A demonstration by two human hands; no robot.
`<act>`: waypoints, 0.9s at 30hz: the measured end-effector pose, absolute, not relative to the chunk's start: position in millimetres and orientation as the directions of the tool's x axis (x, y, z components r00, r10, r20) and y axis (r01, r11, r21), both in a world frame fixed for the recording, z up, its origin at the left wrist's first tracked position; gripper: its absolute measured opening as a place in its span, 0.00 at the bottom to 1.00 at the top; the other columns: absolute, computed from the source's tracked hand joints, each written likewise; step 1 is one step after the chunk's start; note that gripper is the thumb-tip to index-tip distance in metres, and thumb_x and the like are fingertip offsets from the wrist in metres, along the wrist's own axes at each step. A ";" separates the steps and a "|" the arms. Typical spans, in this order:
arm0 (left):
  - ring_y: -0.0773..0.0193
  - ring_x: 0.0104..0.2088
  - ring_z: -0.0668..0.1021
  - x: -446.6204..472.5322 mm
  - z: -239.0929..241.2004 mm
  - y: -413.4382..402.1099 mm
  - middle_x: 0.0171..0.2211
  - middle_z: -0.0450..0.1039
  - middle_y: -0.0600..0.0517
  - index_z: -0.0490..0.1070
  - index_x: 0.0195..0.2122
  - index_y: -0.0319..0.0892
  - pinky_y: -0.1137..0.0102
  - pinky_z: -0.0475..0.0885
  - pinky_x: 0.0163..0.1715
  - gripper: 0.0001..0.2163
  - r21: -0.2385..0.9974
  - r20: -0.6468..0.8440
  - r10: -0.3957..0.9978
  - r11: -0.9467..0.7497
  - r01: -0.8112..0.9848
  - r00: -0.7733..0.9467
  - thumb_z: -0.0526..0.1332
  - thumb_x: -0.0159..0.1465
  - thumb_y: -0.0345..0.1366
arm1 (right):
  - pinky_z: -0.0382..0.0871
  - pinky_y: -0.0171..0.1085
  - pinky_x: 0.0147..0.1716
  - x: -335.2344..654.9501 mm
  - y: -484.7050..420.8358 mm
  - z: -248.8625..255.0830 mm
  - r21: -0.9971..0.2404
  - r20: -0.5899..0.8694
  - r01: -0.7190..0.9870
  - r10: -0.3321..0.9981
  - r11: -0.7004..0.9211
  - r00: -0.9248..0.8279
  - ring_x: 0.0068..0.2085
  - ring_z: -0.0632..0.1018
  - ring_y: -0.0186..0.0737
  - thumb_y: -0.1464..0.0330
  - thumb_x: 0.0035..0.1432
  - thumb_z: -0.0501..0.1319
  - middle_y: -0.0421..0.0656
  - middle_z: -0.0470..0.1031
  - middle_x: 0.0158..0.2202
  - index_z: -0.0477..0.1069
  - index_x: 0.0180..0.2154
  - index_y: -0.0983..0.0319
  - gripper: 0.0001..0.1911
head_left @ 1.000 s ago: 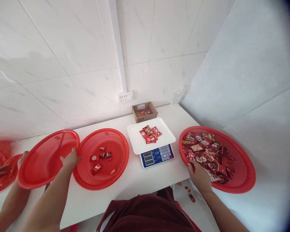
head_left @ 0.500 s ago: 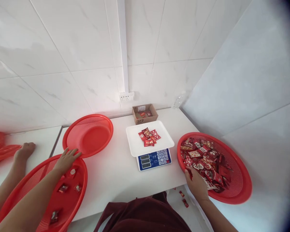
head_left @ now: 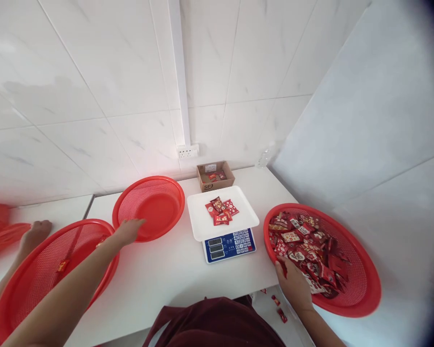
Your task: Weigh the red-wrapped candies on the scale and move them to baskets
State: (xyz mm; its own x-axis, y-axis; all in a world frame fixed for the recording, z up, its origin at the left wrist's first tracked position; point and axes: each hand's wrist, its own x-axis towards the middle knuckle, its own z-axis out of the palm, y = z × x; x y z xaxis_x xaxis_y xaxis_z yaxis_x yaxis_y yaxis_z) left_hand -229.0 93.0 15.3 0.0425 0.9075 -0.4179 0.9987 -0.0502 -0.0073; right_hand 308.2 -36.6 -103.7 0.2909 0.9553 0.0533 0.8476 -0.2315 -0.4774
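Observation:
My left hand (head_left: 130,232) is at the near rim of a red plastic mesh basket (head_left: 179,212) at the back left, its fingers over the edge. No sweets show inside it. Another red basket (head_left: 2,313) sits tilted under my left forearm, with an orange-red wrapped sweet (head_left: 63,265) inside. On the right, my right hand (head_left: 292,279) is closed around the near left rim of a third red basket (head_left: 369,289), heaped with red wrapped sweets (head_left: 311,250). Between the hands, several packets (head_left: 221,211) lie on the white tray (head_left: 198,226) of a blue scale (head_left: 224,248).
A cardboard box (head_left: 215,177) with a few packets stands behind the scale. A clear plastic bottle (head_left: 264,158) lies by the wall. Another person's hand (head_left: 39,232) rests at far left near a red bag (head_left: 7,231). Several sweets (head_left: 282,315) lie below the table edge.
The back left basket has shifted right, close to the scale tray, together with my left hand. The near left basket is tilted differently and its sweets have shifted. My right hand stays at its rim.

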 end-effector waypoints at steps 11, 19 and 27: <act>0.52 0.57 0.63 37.6 -32.1 121.4 0.55 0.64 0.43 0.65 0.53 0.41 0.58 0.59 0.56 0.17 0.309 -0.040 0.899 -0.403 0.861 0.435 0.56 0.62 0.37 | 0.67 0.47 0.46 305.5 -36.4 -98.4 -0.494 0.043 0.836 0.954 -0.238 0.297 0.46 0.75 0.49 0.58 0.56 0.46 0.54 0.76 0.43 0.69 0.41 0.63 0.21; 0.59 0.45 0.73 39.0 -36.8 120.8 0.43 0.72 0.47 0.65 0.45 0.43 0.67 0.67 0.42 0.10 0.344 -0.113 0.937 -0.276 0.898 0.331 0.57 0.62 0.35 | 0.66 0.48 0.47 304.6 -37.5 -100.2 -0.494 0.039 0.833 0.950 -0.250 0.308 0.45 0.75 0.49 0.57 0.56 0.45 0.54 0.75 0.44 0.68 0.42 0.63 0.22; 0.54 0.45 0.74 -72.6 -9.0 128.7 0.45 0.72 0.44 0.60 0.51 0.43 0.64 0.67 0.40 0.15 0.443 -0.036 0.981 0.187 0.877 -0.191 0.52 0.64 0.40 | 0.66 0.48 0.46 306.0 -36.9 -105.0 -0.502 0.062 0.834 0.952 -0.231 0.301 0.45 0.75 0.50 0.58 0.56 0.46 0.52 0.75 0.43 0.69 0.42 0.63 0.21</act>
State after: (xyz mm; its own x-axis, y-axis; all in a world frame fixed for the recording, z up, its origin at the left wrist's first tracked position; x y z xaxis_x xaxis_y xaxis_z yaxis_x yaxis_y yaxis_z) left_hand -72.6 128.7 -9.0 -0.1908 0.9810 -0.0361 0.8770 0.1869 0.4427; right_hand 306.0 -36.9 -105.0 0.3007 0.9517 0.0620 0.8338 -0.2307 -0.5015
